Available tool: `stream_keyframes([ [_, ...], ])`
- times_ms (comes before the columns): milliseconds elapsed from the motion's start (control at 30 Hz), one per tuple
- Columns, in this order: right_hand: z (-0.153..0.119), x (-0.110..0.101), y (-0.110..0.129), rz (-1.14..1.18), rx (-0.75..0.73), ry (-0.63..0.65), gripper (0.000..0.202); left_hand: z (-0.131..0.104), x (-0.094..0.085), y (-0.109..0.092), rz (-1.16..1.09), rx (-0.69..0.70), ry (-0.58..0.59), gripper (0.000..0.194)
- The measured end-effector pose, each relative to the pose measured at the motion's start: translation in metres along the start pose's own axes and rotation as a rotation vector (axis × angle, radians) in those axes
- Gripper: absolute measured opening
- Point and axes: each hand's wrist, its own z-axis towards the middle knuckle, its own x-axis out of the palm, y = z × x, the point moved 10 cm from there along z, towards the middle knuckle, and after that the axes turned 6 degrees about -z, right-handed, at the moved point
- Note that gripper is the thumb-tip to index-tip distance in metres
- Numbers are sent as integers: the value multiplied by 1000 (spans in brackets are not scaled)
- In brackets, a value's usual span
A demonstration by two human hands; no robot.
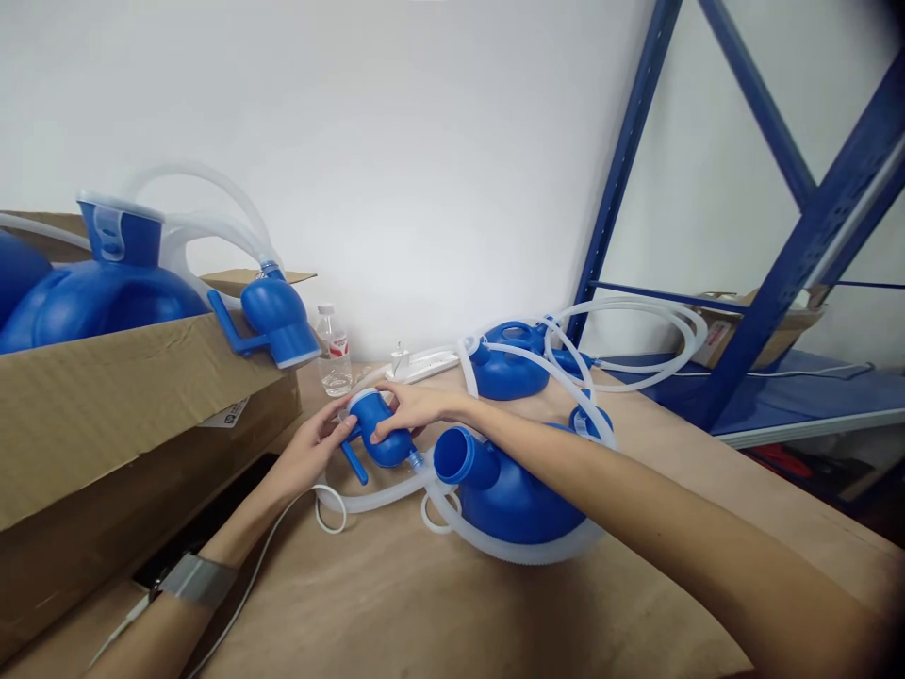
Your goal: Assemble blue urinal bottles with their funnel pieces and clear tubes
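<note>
A blue bulb-shaped funnel (386, 438) with a white lid and a side handle lies over the table, gripped from both sides. My left hand (318, 448) has thumb and fingers around its lidded end near the handle. My right hand (410, 410) holds its body from above, thumb on the near side. A translucent ribbed hose (382, 497) joins the funnel's narrow end. Beside it, a blue jug (519, 505) rests with its round mouth uncovered and facing left, partly hidden by my right forearm. The hose curves around the jug's near side.
At the left, a cardboard box (141, 405) holds blue jugs and another funnel (272, 311). A water bottle (334, 354) and a white power strip (424, 365) stand by the wall. Behind is another blue jug (509, 372) with hoses. A blue metal shelf (798, 396) is at the right.
</note>
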Motion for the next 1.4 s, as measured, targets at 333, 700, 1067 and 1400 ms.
stream_keyframes([
  [333, -5, 11, -5, -28, 64, 55, 146, -14, 10, -2, -113, -16, -186, 77],
  [700, 2, -2, 5, -108, -86, -90, 123, -13, 9, -5, -75, -40, -168, 66],
  [1067, -1, 3, 7, -217, -81, -36, 109, -15, -16, 0, 194, -48, -318, 60],
  [1400, -1, 11, 2, -177, -60, 46, 144, -10, 7, -7, 187, 99, -110, 72],
])
